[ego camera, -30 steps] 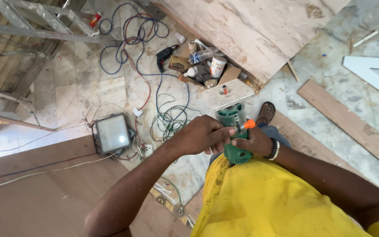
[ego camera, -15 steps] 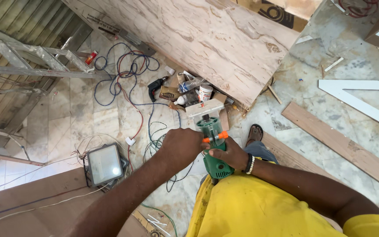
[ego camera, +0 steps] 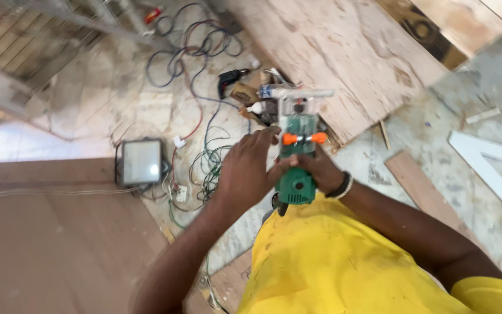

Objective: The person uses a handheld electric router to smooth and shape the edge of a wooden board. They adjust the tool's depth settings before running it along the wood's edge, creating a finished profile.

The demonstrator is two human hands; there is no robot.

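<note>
Green router (ego camera: pixel 295 174) held mid-frame, just above the yellow shirt (ego camera: pixel 344 261): dark green motor body, clear base pointing toward 12 o'clock, two orange knobs across the middle. Upper part slightly blurred. Held in the air, well above the floor (ego camera: pixel 117 99).

Left hand (ego camera: pixel 245 171) at 9 o'clock of the router, wrapped on its side, fingers (ego camera: pixel 265 136) reaching up toward the orange knobs, forearm running down to 7 o'clock. Right hand (ego camera: pixel 318 168) at 3 o'clock of the router, closed on the body from behind, mostly hidden by it; wrist with a dark band and a white one, forearm stretching off to 4 o'clock. Both hands clamped on the tool, close together, nearly meeting below it.

On the floor: tangled cables (ego camera: pixel 196 116) at 10 o'clock, floodlight (ego camera: pixel 140 161) at 9 o'clock, drill (ego camera: pixel 228 80) at 11 o'clock, plywood sheet (ego camera: pixel 344 52) at 12 to 1 o'clock.
</note>
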